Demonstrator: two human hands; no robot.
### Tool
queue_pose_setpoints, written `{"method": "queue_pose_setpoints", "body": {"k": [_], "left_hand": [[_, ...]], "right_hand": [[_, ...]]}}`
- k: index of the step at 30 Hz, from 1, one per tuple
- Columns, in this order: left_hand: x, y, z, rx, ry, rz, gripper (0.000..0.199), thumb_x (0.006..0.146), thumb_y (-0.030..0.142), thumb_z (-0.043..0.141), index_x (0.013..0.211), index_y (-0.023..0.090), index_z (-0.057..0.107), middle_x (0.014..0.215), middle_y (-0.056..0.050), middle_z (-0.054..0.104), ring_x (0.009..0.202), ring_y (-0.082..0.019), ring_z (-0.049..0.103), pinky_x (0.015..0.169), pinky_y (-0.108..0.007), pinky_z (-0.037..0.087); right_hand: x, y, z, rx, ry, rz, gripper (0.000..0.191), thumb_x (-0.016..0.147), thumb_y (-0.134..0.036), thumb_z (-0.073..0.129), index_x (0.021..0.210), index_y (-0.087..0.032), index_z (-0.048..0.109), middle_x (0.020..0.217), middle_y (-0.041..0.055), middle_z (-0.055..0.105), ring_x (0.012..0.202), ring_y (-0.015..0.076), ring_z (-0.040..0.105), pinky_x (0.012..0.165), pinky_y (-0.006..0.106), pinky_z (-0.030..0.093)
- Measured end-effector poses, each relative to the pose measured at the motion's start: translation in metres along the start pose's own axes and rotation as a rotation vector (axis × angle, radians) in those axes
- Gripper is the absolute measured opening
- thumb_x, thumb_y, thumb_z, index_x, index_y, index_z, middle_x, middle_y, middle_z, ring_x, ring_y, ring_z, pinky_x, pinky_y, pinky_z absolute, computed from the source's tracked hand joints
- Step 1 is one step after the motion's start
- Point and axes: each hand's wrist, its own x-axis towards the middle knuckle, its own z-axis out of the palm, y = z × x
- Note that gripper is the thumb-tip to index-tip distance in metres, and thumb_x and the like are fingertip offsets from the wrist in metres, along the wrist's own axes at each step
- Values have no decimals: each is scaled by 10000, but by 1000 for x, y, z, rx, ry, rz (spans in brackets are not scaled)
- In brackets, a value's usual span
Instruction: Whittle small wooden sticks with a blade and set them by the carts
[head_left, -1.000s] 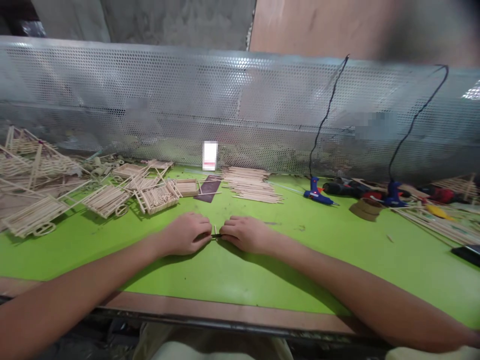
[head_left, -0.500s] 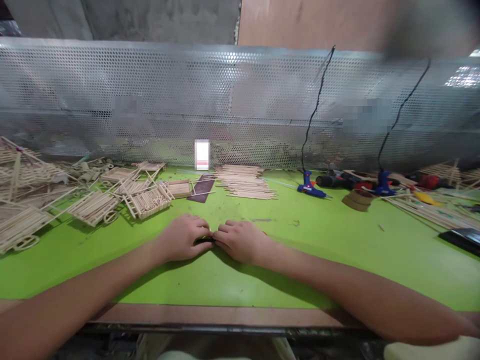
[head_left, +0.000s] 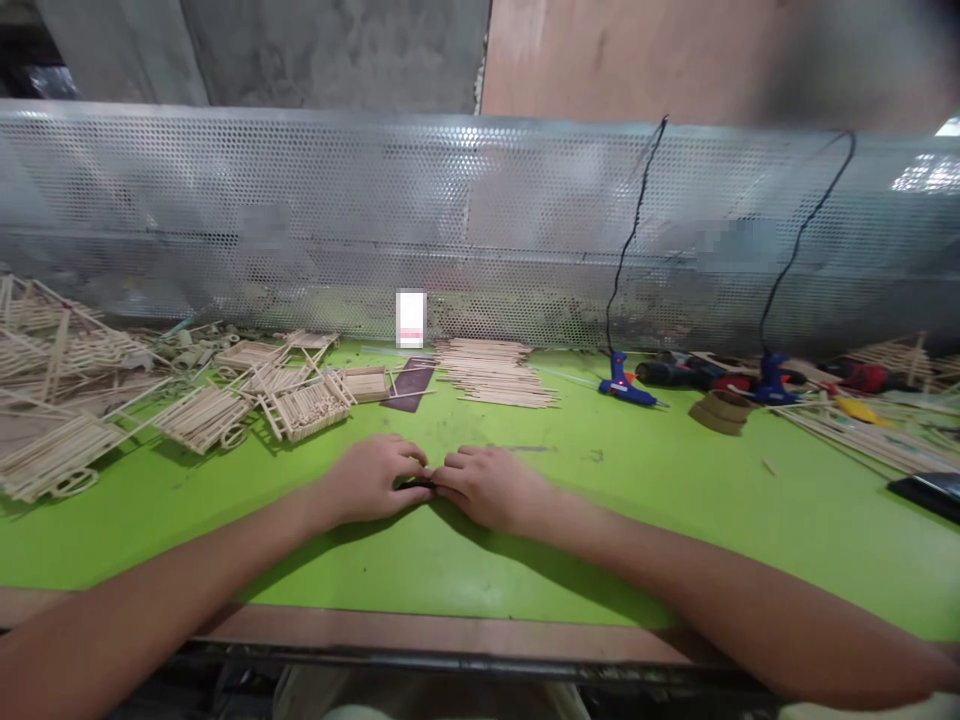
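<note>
My left hand (head_left: 379,480) and my right hand (head_left: 487,488) meet at the fingertips, low over the green table (head_left: 420,570). Both are closed in a pinch around a small dark object (head_left: 416,485), which is mostly hidden by the fingers. What exactly it is cannot be made out. Beyond my hands lies a stack of thin wooden sticks (head_left: 495,372), with a dark brown sheet (head_left: 410,385) to its left.
Small stick-built carts (head_left: 307,408) crowd the left side. A blue glue gun (head_left: 628,388), a second one (head_left: 774,382), a brown tape roll (head_left: 720,410) and a black object (head_left: 926,495) are at the right. A perforated metal screen (head_left: 337,230) stands behind.
The whole view has shifted slightly, so the scene sits a little lower and farther right. My hands stay together in nearly the same pinch.
</note>
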Motion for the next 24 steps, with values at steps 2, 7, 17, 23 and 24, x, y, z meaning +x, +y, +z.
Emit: {"method": "queue_pose_setpoints", "body": {"k": [2,7,17,23,24], "left_hand": [[0,1,0,-9,-4,-8,248,975,422,672,1030,219,803,1135,-58,774,992,-251,698,872,-376,524],[0,1,2,-77,-3,-27,256,966,435,690,1014,219,817,1139,-55,772,1007,-247,697,884,-380,524],[-1,-1,4,-86,16,-33,253,959,435,701,1028,224,823,1135,-61,771,1011,-249,686,869,-383,525],[-3,-3,8,-121,55,-20,246,956,427,710,1034,225,826,1104,-61,775,985,-237,683,851,-373,519],[-3,-3,9,-128,66,-16,244,956,426,712,1033,225,827,1097,-61,775,982,-236,681,859,-374,517]], "right_hand": [[0,0,-1,4,-1,0,262,1089,-315,494,1185,-207,712,1041,82,755,884,207,685,731,312,461],[-1,2,0,14,5,-6,273,1090,-330,496,1181,-209,723,1049,79,760,885,210,687,723,317,461],[-3,5,11,-8,79,-51,216,1074,-287,530,1148,-192,710,1008,79,751,852,196,669,723,312,444],[-6,6,16,-32,131,-64,194,1068,-291,546,1091,-191,710,947,63,745,819,193,648,713,312,422],[-6,6,17,-35,145,-62,184,1065,-288,553,1091,-194,709,937,59,742,819,194,644,710,313,417]]}}
